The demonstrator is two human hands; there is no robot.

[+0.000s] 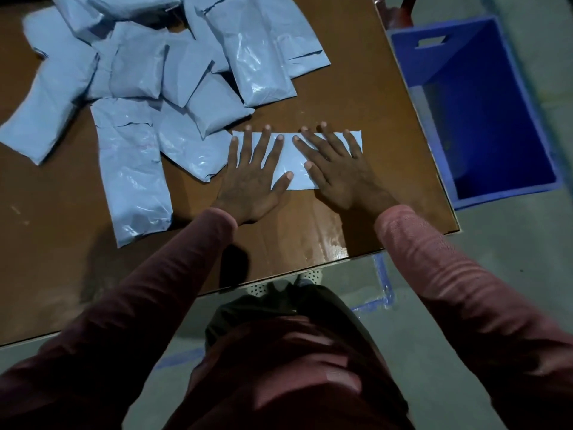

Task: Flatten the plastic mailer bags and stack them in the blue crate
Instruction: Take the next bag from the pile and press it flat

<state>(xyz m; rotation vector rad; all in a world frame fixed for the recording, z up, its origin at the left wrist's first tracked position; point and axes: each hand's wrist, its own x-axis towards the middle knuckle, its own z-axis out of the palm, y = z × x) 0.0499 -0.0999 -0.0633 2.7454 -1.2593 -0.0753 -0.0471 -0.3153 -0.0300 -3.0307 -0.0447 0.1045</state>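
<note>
A light blue plastic mailer bag (294, 164) lies flat on the brown table (356, 97) near its right edge. My left hand (252, 178) presses down on the bag's left part, palm down with fingers spread and straight. My right hand (336, 169) presses its right part the same way. A loose pile of several puffy light blue mailer bags (173, 72) covers the table's far left and middle. The blue crate (483, 125) stands on the floor right of the table; I see no bags inside it.
The table's right edge (434, 169) runs between the flattened bag and the crate. A long bag (133, 169) lies left of my left hand. Grey floor with blue tape marks (383, 287) lies below the table's near edge. A dark red chair frame (393, 13) is behind the crate.
</note>
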